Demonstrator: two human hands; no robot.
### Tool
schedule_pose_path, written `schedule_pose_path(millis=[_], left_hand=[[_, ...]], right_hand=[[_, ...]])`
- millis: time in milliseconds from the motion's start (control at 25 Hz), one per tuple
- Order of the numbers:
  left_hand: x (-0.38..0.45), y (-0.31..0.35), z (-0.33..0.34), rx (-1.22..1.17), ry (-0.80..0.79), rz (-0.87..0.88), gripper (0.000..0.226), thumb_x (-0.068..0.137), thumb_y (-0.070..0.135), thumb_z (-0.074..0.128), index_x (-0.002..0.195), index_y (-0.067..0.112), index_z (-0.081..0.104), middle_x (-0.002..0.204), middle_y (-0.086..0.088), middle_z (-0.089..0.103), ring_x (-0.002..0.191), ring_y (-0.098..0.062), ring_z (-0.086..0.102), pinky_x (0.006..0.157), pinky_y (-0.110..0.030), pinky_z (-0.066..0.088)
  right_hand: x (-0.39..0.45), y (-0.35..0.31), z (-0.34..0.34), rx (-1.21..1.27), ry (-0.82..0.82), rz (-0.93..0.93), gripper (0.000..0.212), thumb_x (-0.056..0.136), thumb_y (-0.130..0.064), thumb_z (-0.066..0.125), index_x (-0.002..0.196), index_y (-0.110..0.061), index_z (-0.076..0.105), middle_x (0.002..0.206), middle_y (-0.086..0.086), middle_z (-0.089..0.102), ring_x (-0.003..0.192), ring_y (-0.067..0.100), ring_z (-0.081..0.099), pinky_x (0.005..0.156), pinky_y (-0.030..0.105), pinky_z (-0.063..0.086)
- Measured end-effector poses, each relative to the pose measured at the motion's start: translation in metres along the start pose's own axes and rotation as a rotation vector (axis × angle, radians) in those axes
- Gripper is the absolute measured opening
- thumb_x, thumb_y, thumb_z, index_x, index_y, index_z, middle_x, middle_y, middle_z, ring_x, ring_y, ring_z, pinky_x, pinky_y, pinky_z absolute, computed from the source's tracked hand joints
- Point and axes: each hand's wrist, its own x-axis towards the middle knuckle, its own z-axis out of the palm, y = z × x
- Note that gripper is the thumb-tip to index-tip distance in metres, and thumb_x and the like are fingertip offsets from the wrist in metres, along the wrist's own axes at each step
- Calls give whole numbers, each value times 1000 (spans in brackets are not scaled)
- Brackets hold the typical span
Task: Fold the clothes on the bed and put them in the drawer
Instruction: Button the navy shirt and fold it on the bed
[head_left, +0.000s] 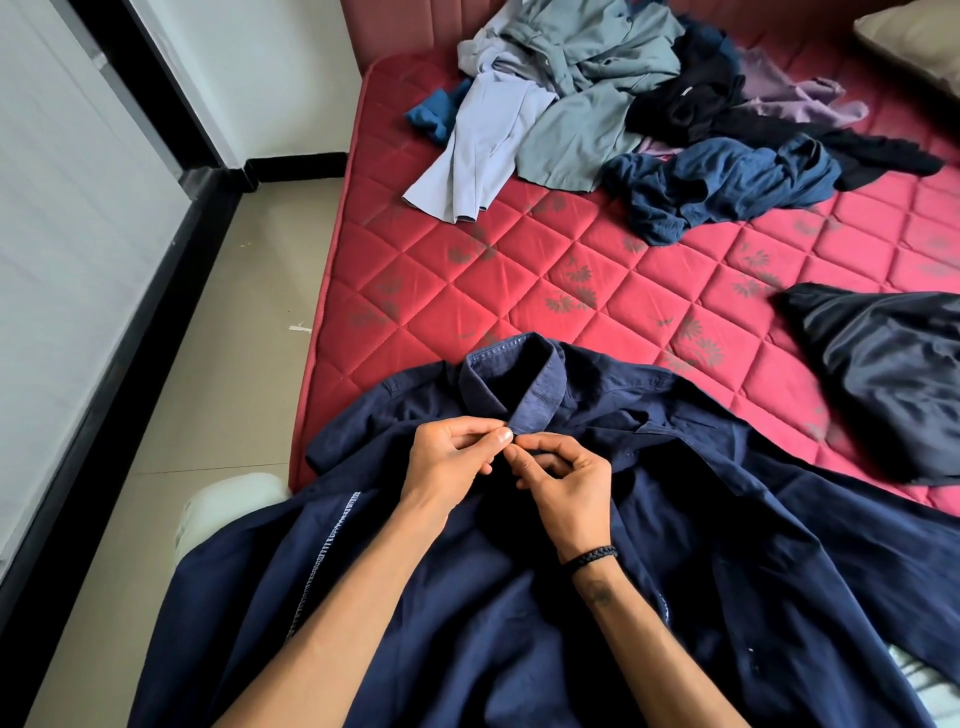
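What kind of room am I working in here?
Most likely a bedroom: a red quilted mattress with a padded headboard, a pillow, and loose clothes piled on it.

A bedroom in a home.
A red quilted mattress (597, 270) against a padded headboard (410, 23), a pillow (919, 41) at its far right corner, loose clothes (613, 104) heaped on it.

Red quilted bed (519, 270) carrying clothes.
Navy shirt (519, 597) at the near edge, heap of clothes (623, 104) at the far side, dark garment (883, 379) right.
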Motion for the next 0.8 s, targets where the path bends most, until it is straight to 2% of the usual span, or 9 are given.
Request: schedule_pose_path(millis=[160, 280, 360, 440, 560, 680, 800], left_hand=[[-3, 2, 2, -147, -15, -86, 12, 89, 11, 79, 101, 10, 79, 85, -11, 77, 67, -11, 56, 65, -20, 52], [-4, 3, 3, -90, 16, -24, 14, 89, 11, 79, 102, 16, 77, 86, -10, 79, 66, -11, 59, 65, -22, 53], [-3, 3, 4, -25, 35, 46, 31, 87, 12, 80, 113, 25, 68, 86, -8, 79, 64, -12, 62, 66, -25, 54], [-1, 1, 3, 15, 34, 88, 52, 83, 18, 81, 124, 36, 55, 87, -6, 79, 69, -18, 67, 75, -31, 57], [-2, -4, 4, 79, 8, 134, 57, 81, 24, 77, 127, 44, 50, 88, -2, 78, 85, -28, 72, 89, -39, 57], [-4, -2, 4, 28, -50, 116, 53, 85, 20, 77, 127, 42, 52, 90, -6, 78, 81, -16, 68, 87, -35, 56], [-3, 4, 2, -50, -86, 23, 49, 91, 10, 75, 128, 34, 54, 91, -7, 77, 69, -3, 61, 70, -22, 47]], right_hand=[[0, -3, 0, 6, -10, 6, 17, 81, -12, 86, 95, -9, 75, 70, 10, 75, 54, 12, 62, 58, 21, 52], [-1, -4, 0, 10, -14, 19, 17, 82, -13, 85, 96, -7, 75, 69, 11, 75, 55, 12, 63, 59, 20, 53], [-1, -6, 0, 18, -20, 28, 16, 85, -14, 83, 96, -6, 75, 71, 11, 76, 58, 13, 66, 59, 21, 54], [-1, -7, 0, 40, -22, 18, 15, 87, -14, 81, 95, -3, 75, 75, 13, 77, 62, 13, 68, 59, 21, 55], [-1, -6, -1, 35, -11, -4, 13, 90, -13, 78, 92, 0, 74, 78, 14, 76, 64, 12, 68, 58, 21, 55], [-1, -2, -1, -3, -13, -26, 10, 93, -14, 75, 90, -4, 73, 75, 8, 74, 63, 12, 65, 59, 25, 54], [2, -1, -3, -30, -40, -35, 9, 94, -14, 74, 88, -8, 71, 71, 3, 70, 60, 13, 61, 61, 31, 53]])
